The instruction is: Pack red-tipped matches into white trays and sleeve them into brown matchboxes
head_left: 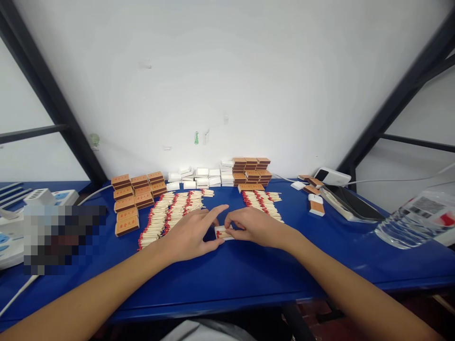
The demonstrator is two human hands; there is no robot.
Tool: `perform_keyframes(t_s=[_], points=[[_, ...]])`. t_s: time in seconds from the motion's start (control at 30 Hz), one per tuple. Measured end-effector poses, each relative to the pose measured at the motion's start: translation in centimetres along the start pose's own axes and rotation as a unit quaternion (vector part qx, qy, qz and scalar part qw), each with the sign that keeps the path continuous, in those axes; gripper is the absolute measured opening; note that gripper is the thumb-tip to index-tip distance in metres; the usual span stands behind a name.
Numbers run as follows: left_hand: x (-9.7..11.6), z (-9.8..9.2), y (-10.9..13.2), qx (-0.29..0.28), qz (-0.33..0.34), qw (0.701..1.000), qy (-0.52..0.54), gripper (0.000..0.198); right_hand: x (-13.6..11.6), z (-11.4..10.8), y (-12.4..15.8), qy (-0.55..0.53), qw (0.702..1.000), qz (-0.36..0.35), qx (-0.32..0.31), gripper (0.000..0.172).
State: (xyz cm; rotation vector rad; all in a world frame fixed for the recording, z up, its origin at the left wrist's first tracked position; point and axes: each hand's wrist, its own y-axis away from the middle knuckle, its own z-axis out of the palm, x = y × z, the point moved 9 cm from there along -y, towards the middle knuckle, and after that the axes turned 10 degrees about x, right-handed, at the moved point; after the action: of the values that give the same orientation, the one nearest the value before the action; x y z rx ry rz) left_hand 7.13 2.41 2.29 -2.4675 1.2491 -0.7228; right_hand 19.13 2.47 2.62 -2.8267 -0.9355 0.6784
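One left hand (192, 232): spread, thumb beside tray (227, 238);
Right hand (254, 226): curled over it, grip impossible to tell;
Matches (159, 215): piled on blue counter (213, 279)

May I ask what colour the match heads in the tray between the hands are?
The match heads are red, as the head view shows.
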Motion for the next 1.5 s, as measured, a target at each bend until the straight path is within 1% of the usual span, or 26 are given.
perform_keyframes(t_s=[0.1,0.2,0.3,0.37,0.47,0.53,0.6,0.67,0.8,0.9,0.97,1.03,1.13,1.17,1.23,1.33,1.5], points=[[-0.1,0.0,0.1,0.001,-0.004,1.000,0.001,0.079,0.8,-1.9,0.4,0.017,0.999,0.013,0.029,0.021],[-0.2,0.0,0.1,0.002,-0.008,1.000,0.007,0.079,2.4,-4.0,1.0,0.034,0.997,0.039,0.050,0.021],[-0.3,0.1,0.1,0.000,-0.010,1.000,0.009,0.078,3.7,-5.1,1.5,0.017,0.996,0.061,0.058,0.021],[-0.2,0.1,0.2,0.000,-0.005,1.000,0.004,0.074,3.7,-4.8,1.5,-0.009,0.997,0.056,0.053,0.020],[-0.1,0.1,0.3,0.004,0.004,1.000,-0.008,0.065,2.4,-2.7,1.0,-0.046,0.998,0.030,0.022,0.015],[-0.2,0.1,0.3,0.008,0.004,1.000,-0.012,0.063,1.3,-1.2,0.6,-0.047,0.999,0.010,0.009,0.012],[-0.3,0.2,0.3,0.009,0.004,1.000,-0.013,0.062,0.7,-0.5,0.3,-0.031,0.999,0.005,0.016,0.012],[-0.3,0.2,0.3,0.009,0.005,1.000,-0.016,0.062,0.5,-0.2,0.1,-0.020,0.999,0.010,0.029,0.012],[-0.3,0.1,0.3,0.010,0.006,1.000,-0.013,0.060,0.6,-0.5,0.1,-0.029,0.998,0.018,0.055,0.012],[-0.3,0.1,0.3,0.013,0.004,1.000,-0.010,0.060,0.7,-0.4,0.1,-0.038,0.998,0.021,0.052,0.011],[-0.3,0.1,0.3,0.014,0.007,1.000,-0.014,0.058,0.9,-0.8,0.1,-0.038,0.998,0.027,0.051,0.012],[-0.1,0.1,0.2,0.011,0.022,1.000,-0.015,0.047,1.7,-2.3,0.2,-0.030,0.996,0.040,0.072,0.016],[0.5,0.0,0.0,0.007,0.048,0.999,-0.004,0.021,4.3,-5.8,1.0,0.018,0.988,0.079,0.131,0.026],[0.6,-0.1,0.0,0.006,0.053,0.999,-0.001,0.015,5.5,-6.8,1.4,0.041,0.985,0.098,0.135,0.027],[0.7,-0.2,-0.1,0.008,0.055,0.998,0.002,0.012,7.8,-7.6,2.2,0.068,0.983,0.135,0.109,0.020],[0.6,-0.1,0.0,0.011,0.055,0.998,0.003,0.013,9.6,-7.1,2.8,0.044,0.987,0.142,0.053,0.013],[0.2,0.1,0.2,0.014,0.052,0.999,0.000,0.013,9.9,-5.1,2.3,0.010,0.990,0.142,0.020,0.010]])
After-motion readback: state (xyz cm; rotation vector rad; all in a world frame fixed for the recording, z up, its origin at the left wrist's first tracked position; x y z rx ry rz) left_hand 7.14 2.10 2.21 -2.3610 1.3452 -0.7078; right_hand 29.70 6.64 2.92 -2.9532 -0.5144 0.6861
